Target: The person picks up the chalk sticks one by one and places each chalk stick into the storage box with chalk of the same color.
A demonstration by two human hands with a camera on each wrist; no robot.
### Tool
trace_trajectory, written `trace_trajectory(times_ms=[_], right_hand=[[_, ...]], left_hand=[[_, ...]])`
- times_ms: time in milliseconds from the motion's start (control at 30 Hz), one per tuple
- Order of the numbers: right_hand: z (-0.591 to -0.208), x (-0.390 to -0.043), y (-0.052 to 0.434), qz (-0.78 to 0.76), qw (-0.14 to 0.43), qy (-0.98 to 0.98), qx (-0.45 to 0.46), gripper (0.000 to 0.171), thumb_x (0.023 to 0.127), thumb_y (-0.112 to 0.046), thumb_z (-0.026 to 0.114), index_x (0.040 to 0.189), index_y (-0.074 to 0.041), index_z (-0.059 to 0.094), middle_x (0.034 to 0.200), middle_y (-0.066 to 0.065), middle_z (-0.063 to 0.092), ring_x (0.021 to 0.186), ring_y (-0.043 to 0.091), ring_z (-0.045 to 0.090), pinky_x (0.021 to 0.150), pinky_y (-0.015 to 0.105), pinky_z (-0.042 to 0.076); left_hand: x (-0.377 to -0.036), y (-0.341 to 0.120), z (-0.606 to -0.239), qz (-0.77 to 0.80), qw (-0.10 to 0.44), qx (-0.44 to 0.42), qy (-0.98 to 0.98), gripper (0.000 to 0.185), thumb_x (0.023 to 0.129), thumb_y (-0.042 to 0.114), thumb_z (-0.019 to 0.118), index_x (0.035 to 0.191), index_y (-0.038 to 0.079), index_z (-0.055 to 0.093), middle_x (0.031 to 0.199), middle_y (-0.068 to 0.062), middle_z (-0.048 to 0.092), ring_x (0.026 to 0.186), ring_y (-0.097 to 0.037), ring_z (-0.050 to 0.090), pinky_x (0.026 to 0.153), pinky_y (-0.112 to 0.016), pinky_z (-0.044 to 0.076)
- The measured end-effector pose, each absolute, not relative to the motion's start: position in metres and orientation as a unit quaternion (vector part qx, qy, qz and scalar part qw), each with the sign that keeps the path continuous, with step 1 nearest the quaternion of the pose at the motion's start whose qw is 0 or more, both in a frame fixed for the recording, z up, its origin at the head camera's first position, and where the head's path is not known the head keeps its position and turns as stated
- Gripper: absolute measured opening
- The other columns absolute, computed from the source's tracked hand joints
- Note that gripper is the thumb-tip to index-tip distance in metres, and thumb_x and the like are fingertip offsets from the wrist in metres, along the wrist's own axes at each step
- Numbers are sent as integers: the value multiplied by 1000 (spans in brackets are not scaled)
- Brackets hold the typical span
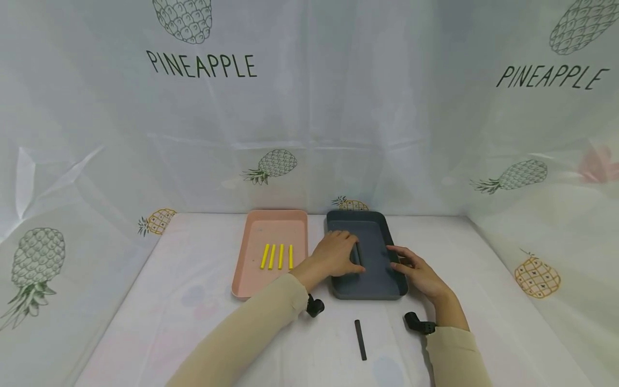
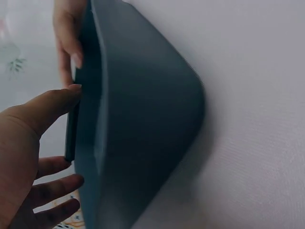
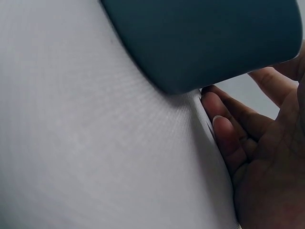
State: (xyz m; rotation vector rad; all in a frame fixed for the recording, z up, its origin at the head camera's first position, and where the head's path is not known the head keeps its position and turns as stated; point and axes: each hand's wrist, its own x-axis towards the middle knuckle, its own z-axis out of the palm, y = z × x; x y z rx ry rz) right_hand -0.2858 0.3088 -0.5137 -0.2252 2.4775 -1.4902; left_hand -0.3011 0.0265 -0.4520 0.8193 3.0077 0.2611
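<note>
Two hands at a dark tray on the worktop (image 1: pixel 193 322)

The dark tray (image 1: pixel 377 285) lies beside a pink tray (image 1: pixel 251 279) with four yellow sticks (image 1: pixel 277 256). The left hand (image 1: pixel 338 253) pinches a dark stick (image 1: pixel 358 252) inside the tray; the right hand (image 1: pixel 418 271), fingers relaxed, touches its right rim. Another dark stick (image 1: pixel 360 339) lies nearer.

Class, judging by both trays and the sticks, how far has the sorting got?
Done: four yellow sticks lie side by side in the pink tray. In hand: the left hand holds a dark stick over the dark tray, while the right hand rests on that tray's right edge. Left: one more dark strip lies on the table, untouched.
</note>
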Motion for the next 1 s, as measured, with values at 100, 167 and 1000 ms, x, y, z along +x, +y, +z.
trace_trajectory(times_ms=[100, 167, 1000], right_hand=[[-515, -286, 308, -508, 120, 849, -78, 57, 104, -37, 63, 156, -28, 44, 161, 16, 37, 145, 40, 38, 113, 61, 37], [-515, -286, 307, -508, 117, 850, -78, 57, 103, -38, 64, 156, -28, 45, 161, 15, 38, 143, 38, 40, 112, 59, 38], [-511, -283, 306, -519, 109, 843, -86, 56, 105, -31, 63, 157, -22, 45, 166, 16, 33, 147, 42, 35, 115, 66, 35]], left_hand=[[-305, 27, -456, 71, 12, 258, 963, 81, 86, 69, 71, 149, 21, 54, 155, -3, 53, 148, -27, 45, 128, -54, 29], [-308, 27, -459, 66, 18, 252, 965, 82, 86, 71, 71, 149, 22, 54, 156, -2, 52, 149, -27, 43, 128, -58, 25], [-330, 28, -480, 75, 49, 226, 970, 84, 86, 73, 68, 154, 27, 49, 161, 0, 44, 152, -25, 38, 127, -63, 23]])
